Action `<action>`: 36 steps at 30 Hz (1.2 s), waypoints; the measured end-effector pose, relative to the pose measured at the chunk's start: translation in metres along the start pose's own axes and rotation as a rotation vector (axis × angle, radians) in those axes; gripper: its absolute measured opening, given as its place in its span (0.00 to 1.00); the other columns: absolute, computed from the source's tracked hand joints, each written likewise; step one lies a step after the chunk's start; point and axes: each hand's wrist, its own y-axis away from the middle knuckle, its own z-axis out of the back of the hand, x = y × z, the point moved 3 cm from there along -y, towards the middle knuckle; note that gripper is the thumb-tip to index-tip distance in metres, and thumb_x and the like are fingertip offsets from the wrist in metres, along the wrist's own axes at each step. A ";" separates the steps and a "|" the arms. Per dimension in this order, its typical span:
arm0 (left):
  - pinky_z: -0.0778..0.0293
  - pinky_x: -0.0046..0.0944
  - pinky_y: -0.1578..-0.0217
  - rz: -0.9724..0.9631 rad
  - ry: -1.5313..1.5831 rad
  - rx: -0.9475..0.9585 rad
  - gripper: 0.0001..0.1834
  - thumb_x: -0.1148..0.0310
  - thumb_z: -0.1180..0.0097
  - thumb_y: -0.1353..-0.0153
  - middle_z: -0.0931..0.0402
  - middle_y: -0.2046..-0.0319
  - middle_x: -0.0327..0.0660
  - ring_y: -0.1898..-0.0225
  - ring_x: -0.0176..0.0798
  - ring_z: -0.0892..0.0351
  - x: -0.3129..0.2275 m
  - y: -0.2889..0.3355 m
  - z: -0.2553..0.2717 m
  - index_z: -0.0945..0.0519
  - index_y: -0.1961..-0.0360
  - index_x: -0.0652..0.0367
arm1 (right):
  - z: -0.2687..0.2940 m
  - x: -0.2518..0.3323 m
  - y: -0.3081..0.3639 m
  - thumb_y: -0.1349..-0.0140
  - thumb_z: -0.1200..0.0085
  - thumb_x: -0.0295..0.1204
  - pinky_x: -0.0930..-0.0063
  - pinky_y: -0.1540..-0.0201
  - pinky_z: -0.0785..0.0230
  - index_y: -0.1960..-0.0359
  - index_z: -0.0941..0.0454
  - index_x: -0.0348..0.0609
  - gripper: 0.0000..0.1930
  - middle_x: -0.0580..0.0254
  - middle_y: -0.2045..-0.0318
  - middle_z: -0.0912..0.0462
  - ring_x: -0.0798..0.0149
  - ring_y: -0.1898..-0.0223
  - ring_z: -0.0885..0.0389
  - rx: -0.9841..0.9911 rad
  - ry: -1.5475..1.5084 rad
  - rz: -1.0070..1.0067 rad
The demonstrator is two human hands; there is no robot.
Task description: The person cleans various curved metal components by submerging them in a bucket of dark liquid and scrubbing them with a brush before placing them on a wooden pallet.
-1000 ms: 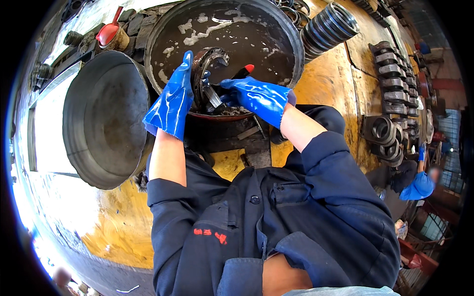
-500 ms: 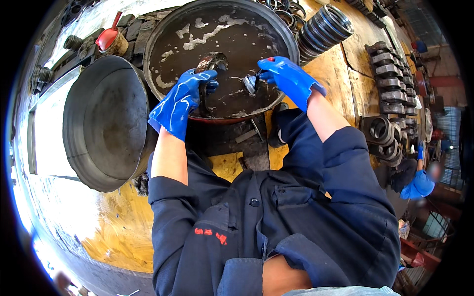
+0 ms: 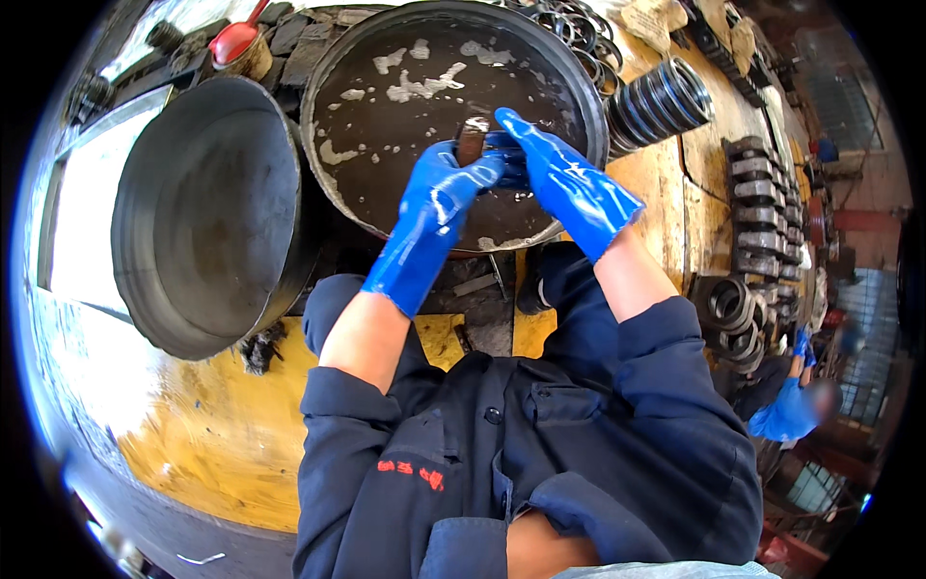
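Note:
Both my hands wear blue rubber gloves and meet over a wide round basin [image 3: 323, 183] of dark, murky liquid with patches of foam. My left hand [image 3: 449, 183] is closed round a dark metal ring [image 3: 471, 143], held upright with a wet sheen on its outer face. Against the ring's right side presses my right hand [image 3: 569, 183], its thumb side pointing up. Its other fingers curl in behind the ring and my left hand, so what they hold is hidden.
An empty-looking deep metal tub [image 3: 207, 212] stands at the left. Beyond it a red scoop [image 3: 236, 41] rests on a can. A stack of metal rings [image 3: 661, 106] and loose rings [image 3: 584, 34] lie at right, near heavy metal parts [image 3: 757, 212]. A person in blue [image 3: 786, 410] works farther right.
My hands were apart, the left with the ring, the right with a small grey wad. They have come together at the ring, and the wad is out of sight. The view has shifted slightly.

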 end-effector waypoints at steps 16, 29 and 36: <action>0.22 0.51 0.43 -0.075 -0.539 0.031 0.49 0.43 0.33 0.47 0.21 0.44 0.64 0.45 0.62 0.18 -0.040 0.056 -0.049 0.33 0.34 0.69 | 0.009 0.027 0.013 0.31 0.41 0.39 0.68 0.41 0.25 0.45 0.18 0.34 0.21 0.54 0.52 0.13 0.61 0.50 0.15 -0.040 0.158 -0.032; 0.23 0.53 0.41 -0.114 -0.677 -0.011 0.44 0.40 0.36 0.45 0.20 0.44 0.59 0.44 0.63 0.19 -0.026 0.060 -0.054 0.28 0.35 0.62 | 0.004 0.019 0.036 0.32 0.39 0.46 0.70 0.41 0.27 0.45 0.18 0.33 0.26 0.53 0.52 0.13 0.61 0.50 0.16 -0.102 0.241 -0.025; 0.22 0.53 0.44 -0.070 -0.614 0.014 0.40 0.44 0.34 0.45 0.17 0.51 0.61 0.48 0.63 0.17 -0.034 0.067 -0.052 0.25 0.40 0.62 | -0.007 0.023 0.048 0.31 0.39 0.42 0.77 0.45 0.29 0.48 0.15 0.38 0.20 0.63 0.57 0.13 0.70 0.53 0.18 -0.064 0.270 0.065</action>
